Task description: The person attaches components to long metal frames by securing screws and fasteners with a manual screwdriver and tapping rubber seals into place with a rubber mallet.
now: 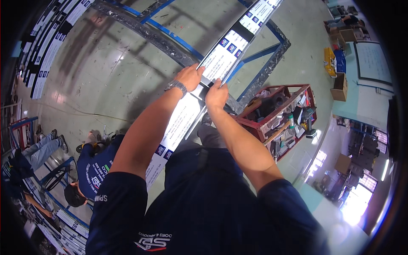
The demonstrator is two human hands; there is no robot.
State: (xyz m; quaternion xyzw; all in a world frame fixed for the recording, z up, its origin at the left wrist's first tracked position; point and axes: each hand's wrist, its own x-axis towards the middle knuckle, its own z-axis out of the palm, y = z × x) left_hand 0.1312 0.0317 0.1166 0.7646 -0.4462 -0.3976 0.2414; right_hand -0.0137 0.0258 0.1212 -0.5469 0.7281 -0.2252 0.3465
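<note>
A long bar-shaped profile (222, 57), wrapped in white film with dark blue printed squares, runs slantwise from the top right down past my left side. My left hand (190, 78) is closed on its left edge, thumb on top; a metal-band wristwatch (176, 86) is on that wrist. Opposite and slightly nearer, my right hand (217, 97) grips the right edge with its thumb laid on the film. Between the hands is a dark bare gap across the film. The fingers under the bar are hidden.
A paint-spattered blue metal stand (172, 36) is under the bar's far part. Right of my legs sits a red tool crate (246, 122) with a cordless drill (311, 128) at its side. Film-wrapped profiles (55, 51) are stacked far left; a co-worker (94, 170) crouches at left.
</note>
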